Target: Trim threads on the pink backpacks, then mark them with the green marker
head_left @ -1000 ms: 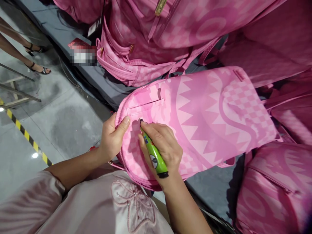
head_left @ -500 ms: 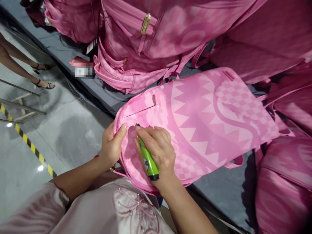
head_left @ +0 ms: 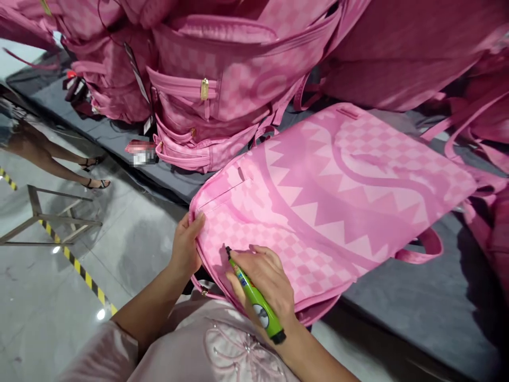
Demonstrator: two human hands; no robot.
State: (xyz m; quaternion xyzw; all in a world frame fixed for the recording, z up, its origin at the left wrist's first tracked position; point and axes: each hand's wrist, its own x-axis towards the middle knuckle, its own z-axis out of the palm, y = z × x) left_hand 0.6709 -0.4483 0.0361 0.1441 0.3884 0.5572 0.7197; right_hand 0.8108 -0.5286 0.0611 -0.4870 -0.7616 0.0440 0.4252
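A pink backpack (head_left: 302, 212) with checks, camouflage patches and a jagged shark-teeth print lies flat in front of me, front face up. My left hand (head_left: 187, 241) grips its rounded near-left edge, thumb on the front and fingers hidden behind. In my right hand (head_left: 268, 278) is a green marker pen (head_left: 258, 305) with black ends, its tip pointing toward the checked front. Whether the tip touches the fabric I cannot tell. A slit-like zip pocket runs across the backpack's upper left, and a carry strap (head_left: 431, 246) loops out at its right side.
More pink backpacks (head_left: 234, 101) stand behind on the grey-covered table (head_left: 417, 302), some with tags (head_left: 141, 153). At left, a metal-framed stand (head_left: 67, 218) and yellow-black floor tape (head_left: 81, 268) show, along with a person's legs (head_left: 55, 162) in sandals.
My right hand with the marker has shifted down, away from the zip pocket, toward the backpack's lower part. The view has moved, and my left hand keeps its grip on the edge.
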